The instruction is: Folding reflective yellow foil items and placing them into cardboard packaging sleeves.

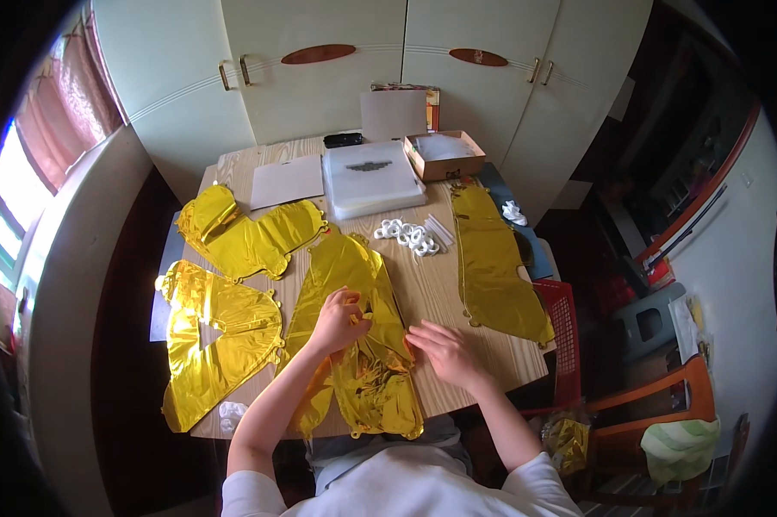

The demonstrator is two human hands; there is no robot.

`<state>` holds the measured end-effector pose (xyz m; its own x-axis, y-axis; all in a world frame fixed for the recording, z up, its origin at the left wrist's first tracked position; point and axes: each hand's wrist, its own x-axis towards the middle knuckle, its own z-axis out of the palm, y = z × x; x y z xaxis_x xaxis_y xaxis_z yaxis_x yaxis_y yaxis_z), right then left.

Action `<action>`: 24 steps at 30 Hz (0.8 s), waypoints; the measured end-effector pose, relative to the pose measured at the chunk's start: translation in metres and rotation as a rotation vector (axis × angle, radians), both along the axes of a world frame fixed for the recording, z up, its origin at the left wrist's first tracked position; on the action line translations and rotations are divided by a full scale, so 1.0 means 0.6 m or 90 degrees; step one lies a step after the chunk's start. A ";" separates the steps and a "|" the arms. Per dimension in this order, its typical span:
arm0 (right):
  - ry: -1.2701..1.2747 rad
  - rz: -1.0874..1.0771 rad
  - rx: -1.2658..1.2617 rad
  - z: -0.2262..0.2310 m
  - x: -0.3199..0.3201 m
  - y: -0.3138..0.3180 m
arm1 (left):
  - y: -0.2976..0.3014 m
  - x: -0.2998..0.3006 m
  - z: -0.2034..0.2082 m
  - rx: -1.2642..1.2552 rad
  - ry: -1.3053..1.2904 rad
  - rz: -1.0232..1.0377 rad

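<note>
A flat gold foil balloon (341, 258) lies in front of me on the wooden table, its near end crumpled and hanging toward my lap. My left hand (341, 323) is over its middle, fingers curled and pinching the foil. At the balloon's right edge is my right hand (444, 351), fingers stretched out and their tips touching the foil. More flat gold foil balloons surround this one: a wide one (225, 314) at the near left, a folded one (264, 241) behind it, and a long one (496, 258) on the right.
White ribbon rolls (410, 234) lie mid-table. Behind them are a stack of clear plastic bags (373, 185), an open cardboard box (453, 168) and a pale sheet (287, 181). A red basket (562, 336) and a wooden chair (647, 396) stand at the right. Cabinets (320, 95) rise behind the table.
</note>
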<state>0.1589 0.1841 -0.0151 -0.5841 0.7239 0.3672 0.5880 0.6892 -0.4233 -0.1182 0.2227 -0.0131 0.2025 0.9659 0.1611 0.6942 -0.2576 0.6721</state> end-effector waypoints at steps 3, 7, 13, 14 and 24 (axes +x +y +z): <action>-0.054 0.041 0.024 -0.004 0.002 0.002 | 0.001 -0.003 0.003 0.004 0.020 -0.001; -0.065 0.062 0.003 -0.009 -0.003 -0.003 | -0.001 -0.008 -0.003 0.015 0.033 0.000; -0.056 0.056 0.000 -0.009 -0.003 -0.013 | 0.002 -0.013 -0.005 -0.013 0.048 -0.012; -0.054 0.054 0.002 -0.008 -0.002 -0.015 | 0.001 -0.013 -0.003 -0.015 0.051 -0.014; -0.045 0.062 0.047 -0.017 0.003 -0.023 | 0.000 -0.015 -0.006 -0.014 0.068 -0.018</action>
